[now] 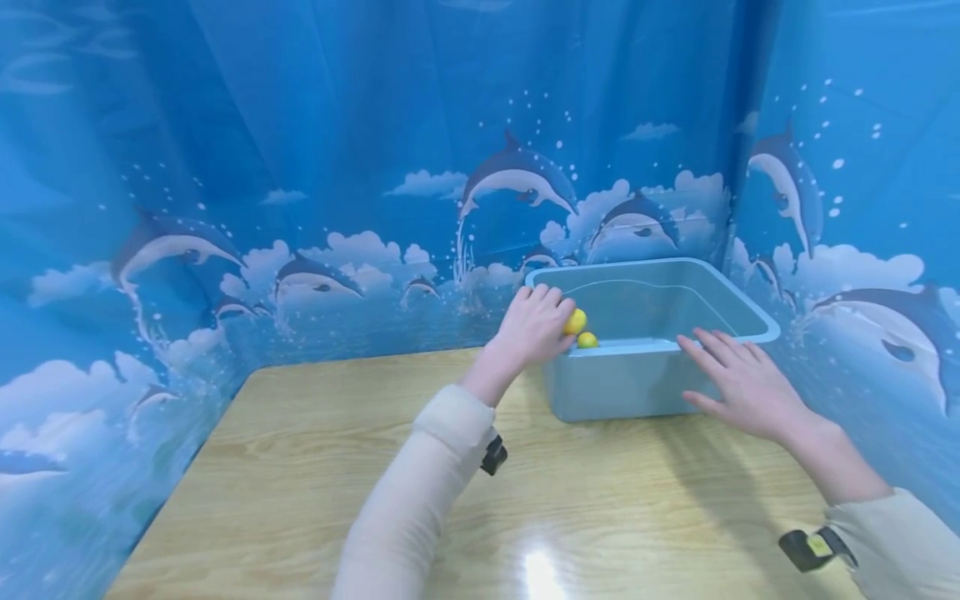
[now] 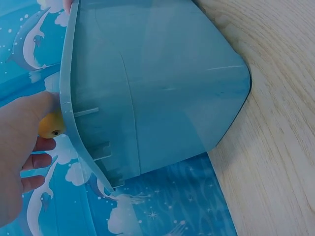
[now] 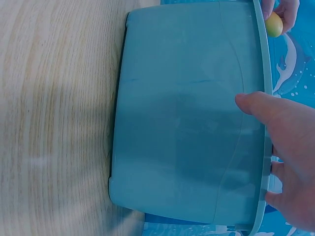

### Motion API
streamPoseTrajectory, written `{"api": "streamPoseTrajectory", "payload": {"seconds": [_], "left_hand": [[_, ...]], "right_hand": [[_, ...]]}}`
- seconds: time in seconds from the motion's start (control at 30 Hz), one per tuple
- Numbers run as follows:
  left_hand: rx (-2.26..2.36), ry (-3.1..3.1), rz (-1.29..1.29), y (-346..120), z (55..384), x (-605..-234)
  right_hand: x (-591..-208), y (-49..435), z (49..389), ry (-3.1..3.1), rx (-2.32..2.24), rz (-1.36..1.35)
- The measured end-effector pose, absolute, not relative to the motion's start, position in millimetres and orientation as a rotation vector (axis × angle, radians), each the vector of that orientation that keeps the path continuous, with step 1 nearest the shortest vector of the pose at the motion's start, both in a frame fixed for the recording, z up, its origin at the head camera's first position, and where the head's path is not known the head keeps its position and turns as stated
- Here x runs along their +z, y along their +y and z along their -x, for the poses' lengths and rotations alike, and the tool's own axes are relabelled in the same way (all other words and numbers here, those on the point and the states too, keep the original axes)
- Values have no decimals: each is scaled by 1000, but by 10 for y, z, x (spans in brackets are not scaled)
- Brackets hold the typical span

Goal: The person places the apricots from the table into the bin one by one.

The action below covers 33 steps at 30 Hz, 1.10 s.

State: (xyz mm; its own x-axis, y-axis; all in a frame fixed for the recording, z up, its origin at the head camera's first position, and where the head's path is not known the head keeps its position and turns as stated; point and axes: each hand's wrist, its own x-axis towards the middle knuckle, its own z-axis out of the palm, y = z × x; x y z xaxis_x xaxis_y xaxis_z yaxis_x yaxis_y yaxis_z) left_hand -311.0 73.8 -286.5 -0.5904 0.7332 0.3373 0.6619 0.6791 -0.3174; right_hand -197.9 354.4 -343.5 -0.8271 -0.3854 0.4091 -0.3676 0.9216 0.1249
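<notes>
In the head view, my left hand (image 1: 534, 323) is at the near left corner of a grey-blue plastic bin (image 1: 622, 383). Its fingers and thumb hold a small yellow-orange round fruit (image 1: 575, 322) right by the rim. The left wrist view shows a dark spot on this fruit (image 2: 52, 125). Just below it, a second yellow round shape (image 1: 588, 340) shows inside the near rim. My right hand (image 1: 742, 385) is at the bin's near right side, fingers extended over the rim, thumb in front of the outer wall, holding nothing.
The bin stands at the back right of a wooden table (image 1: 360, 450). A blue curtain (image 1: 360, 167) printed with dolphins hangs close behind the table and along both sides. Each wrist carries a small black device (image 1: 806, 550) on a strap.
</notes>
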Motion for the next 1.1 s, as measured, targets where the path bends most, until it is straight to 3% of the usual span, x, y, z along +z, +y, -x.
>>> {"api": "streamPoseTrajectory", "payload": {"seconds": [0.6, 1.1], "left_hand": [[215, -2416, 1037, 476, 3033, -2886], [33, -2141, 1122, -322, 2936, -3193]], "right_hand": [[-3407, 3482, 1998, -2657, -44, -543], [-3437, 3462, 1979, -2761, 56, -413]]}}
